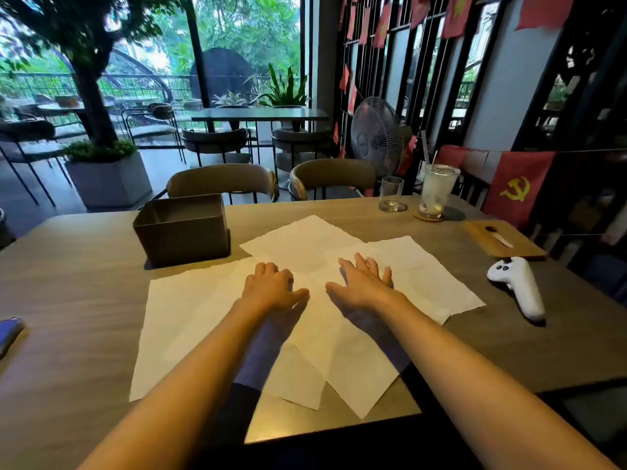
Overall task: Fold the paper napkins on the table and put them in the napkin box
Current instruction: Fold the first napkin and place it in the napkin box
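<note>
Several white paper napkins [200, 310] lie unfolded and overlapping across the middle of the wooden table [68, 266]. A dark brown napkin box [183, 232] stands open-topped and looks empty at the far left of the napkins. My left hand [271, 286] hovers palm down over the centre of the pile, fingers slightly curled, holding nothing. My right hand [364, 283] is beside it with fingers spread, resting on or just above the napkins [437, 283] on the right.
An empty glass [391, 194] and an iced drink [436, 193] on a coaster stand at the far right. A wooden board [502, 240] and a white controller [519, 286] lie to the right. A phone [8, 334] is at the left edge. Chairs stand beyond the table.
</note>
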A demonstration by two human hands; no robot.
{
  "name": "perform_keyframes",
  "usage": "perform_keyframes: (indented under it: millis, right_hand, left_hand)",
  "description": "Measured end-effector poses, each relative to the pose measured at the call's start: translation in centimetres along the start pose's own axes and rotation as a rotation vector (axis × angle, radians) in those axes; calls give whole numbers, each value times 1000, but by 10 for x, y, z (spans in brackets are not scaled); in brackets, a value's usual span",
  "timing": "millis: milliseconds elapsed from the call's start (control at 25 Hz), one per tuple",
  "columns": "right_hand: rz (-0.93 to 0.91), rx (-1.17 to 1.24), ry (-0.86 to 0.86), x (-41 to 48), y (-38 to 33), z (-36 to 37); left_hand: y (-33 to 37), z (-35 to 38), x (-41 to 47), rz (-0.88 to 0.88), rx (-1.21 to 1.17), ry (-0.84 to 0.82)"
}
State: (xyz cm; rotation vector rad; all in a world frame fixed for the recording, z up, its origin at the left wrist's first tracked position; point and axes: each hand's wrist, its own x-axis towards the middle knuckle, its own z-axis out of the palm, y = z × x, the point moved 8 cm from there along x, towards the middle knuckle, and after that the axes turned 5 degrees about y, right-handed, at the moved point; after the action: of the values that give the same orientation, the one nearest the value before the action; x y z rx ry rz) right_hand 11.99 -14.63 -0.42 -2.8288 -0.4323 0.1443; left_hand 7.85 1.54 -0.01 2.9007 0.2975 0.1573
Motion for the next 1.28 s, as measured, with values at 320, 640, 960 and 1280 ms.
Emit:
perform_keyframes:
  millis: [320, 640, 960, 1280]
  right_hand:
    - [72, 48, 26, -13, 20, -8]
    - [155, 313, -7, -9, 31, -22]
    - [28, 870, -42, -18, 19, -60]
    - [-39, 1112, -26, -18, -5, -111]
  left_hand:
    - [2, -6, -6, 5, -90, 58]
    - [33, -63, -10, 273, -500, 64]
    - [7, -132, -17, 261, -958, 211]
    - [-29, -20, -35, -361, -1494, -329]
